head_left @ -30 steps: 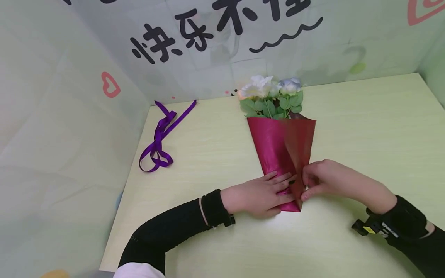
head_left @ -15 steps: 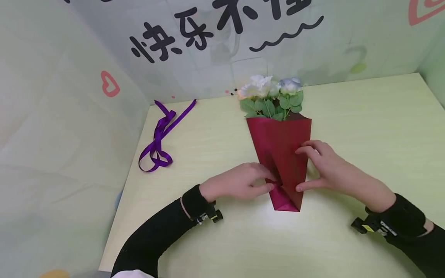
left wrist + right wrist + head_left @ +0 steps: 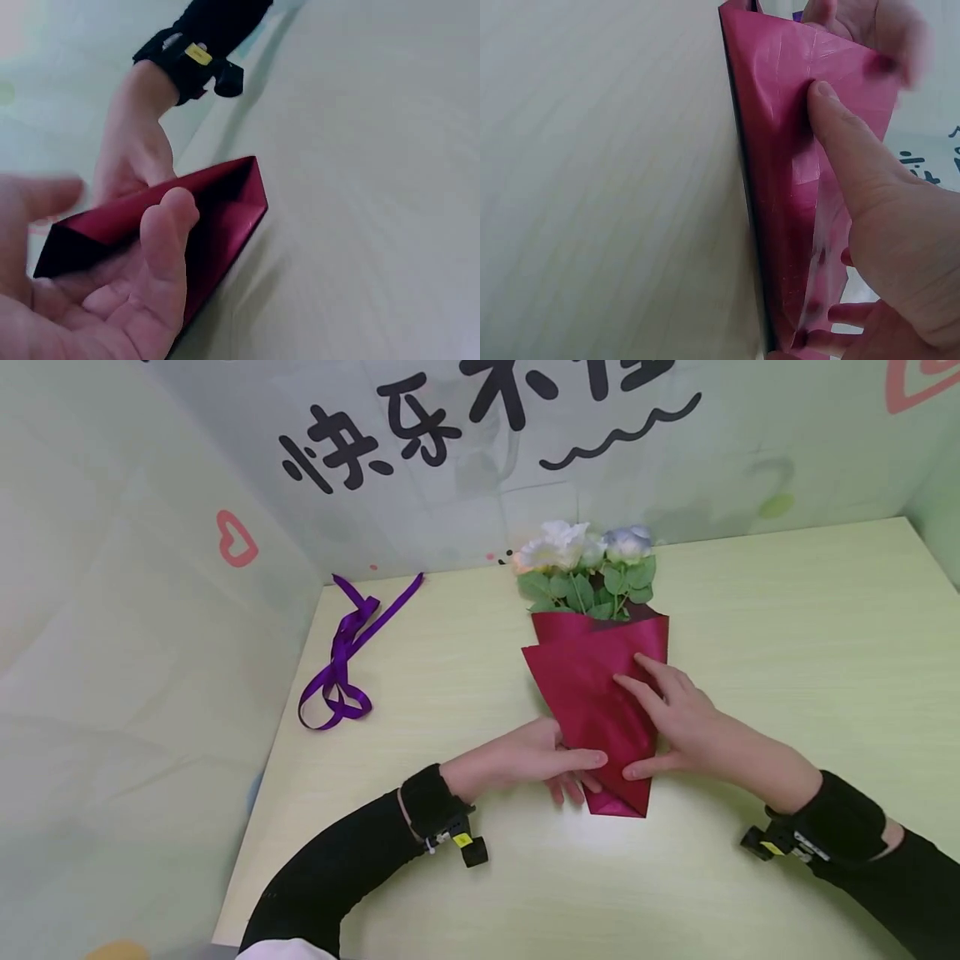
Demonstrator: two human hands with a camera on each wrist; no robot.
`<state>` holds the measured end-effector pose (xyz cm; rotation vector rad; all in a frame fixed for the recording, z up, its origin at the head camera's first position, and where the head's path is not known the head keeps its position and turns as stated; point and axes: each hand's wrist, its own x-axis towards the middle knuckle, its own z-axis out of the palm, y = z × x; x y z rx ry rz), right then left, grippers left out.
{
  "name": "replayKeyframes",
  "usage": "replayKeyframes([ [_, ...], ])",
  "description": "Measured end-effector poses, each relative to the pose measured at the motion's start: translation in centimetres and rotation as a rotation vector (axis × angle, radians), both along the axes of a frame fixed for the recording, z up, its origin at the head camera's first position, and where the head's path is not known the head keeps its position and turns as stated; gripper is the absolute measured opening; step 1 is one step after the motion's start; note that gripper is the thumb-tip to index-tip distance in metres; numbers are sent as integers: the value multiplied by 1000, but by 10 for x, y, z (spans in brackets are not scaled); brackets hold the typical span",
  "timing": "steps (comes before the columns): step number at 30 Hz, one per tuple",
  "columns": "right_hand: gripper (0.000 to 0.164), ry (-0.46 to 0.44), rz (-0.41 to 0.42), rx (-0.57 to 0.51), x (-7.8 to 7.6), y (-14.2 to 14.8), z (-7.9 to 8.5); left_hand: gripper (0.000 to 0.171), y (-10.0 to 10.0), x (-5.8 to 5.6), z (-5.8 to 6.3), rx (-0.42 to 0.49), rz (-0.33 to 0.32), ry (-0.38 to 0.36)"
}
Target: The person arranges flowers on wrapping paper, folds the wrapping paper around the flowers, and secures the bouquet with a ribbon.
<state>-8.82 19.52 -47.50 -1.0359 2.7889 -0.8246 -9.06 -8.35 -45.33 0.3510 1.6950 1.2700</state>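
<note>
A bouquet lies on the table, with pale white and bluish-purple flowers point(image 3: 557, 545) and green leaves above red wrapping paper point(image 3: 592, 693). At the wrapper's lower left is my left hand point(image 3: 536, 753). Its thumb is over the paper's left edge, and its other fingers reach under the folded flap. In the left wrist view those fingers point(image 3: 165, 240) are inside the paper's fold, the blurred thumb apart from it. My right hand point(image 3: 686, 722) rests on the wrapper's right side with fingers spread, and its thumb point(image 3: 840, 120) touches the paper in the right wrist view.
A loosely looped purple ribbon point(image 3: 341, 664) lies on the left of the pale table point(image 3: 795, 635). Behind stands a printed backdrop point(image 3: 480, 477) with black characters, and another pale panel point(image 3: 135, 677) rises along the left side.
The right part of the wrapper has been folded leftward across the front. My left hand has lifted from pressing the paper and slipped fingers under the flap; my right hand has moved up and left.
</note>
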Motion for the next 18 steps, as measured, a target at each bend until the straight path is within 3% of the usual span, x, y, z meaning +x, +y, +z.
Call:
replayKeyframes([
  [2,122,7,5,3,0,-1,-1,22,0,2,-2,32,51,-53],
  [5,126,-31,-12,13,-1,-1,0,27,-1,4,-4,72,104,-102],
  [7,130,-74,-33,19,-1,0,2,30,-1,5,-4,89,104,-91],
  [10,140,-149,-63,18,-2,5,7,30,0,5,-4,110,57,-7],
  [12,147,-205,-77,-2,-4,12,11,35,2,5,-3,137,-2,72],
  [14,153,-265,-93,11,-7,23,18,40,6,3,0,149,-90,208],
  [16,153,-328,-102,47,-10,37,24,46,11,1,4,139,-176,378],
  [18,143,-345,-93,88,-12,52,28,51,17,-3,8,89,-251,582],
])
